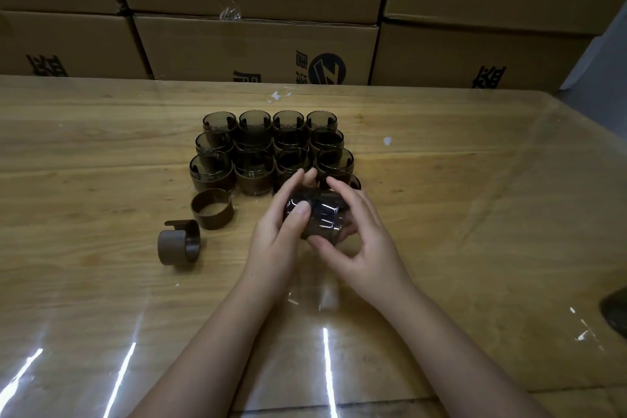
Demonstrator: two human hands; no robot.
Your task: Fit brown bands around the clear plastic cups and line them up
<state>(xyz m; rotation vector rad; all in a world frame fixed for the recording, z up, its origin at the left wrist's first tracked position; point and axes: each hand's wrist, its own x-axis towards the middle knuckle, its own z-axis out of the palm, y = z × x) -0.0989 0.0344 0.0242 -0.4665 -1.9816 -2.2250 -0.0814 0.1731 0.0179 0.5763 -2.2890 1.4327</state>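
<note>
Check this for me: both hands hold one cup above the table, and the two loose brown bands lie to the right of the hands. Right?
Wrong side. In the head view the left hand and right hand hold one cup above the table, but the two loose bands, near band and far band, lie left of the hands.

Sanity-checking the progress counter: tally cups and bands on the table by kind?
Banded cups in rows: 14 (front two partly hidden behind the hands)
Loose brown bands: 2
Held cup, gripped by left hand and right hand: 1
Total: 17
</note>
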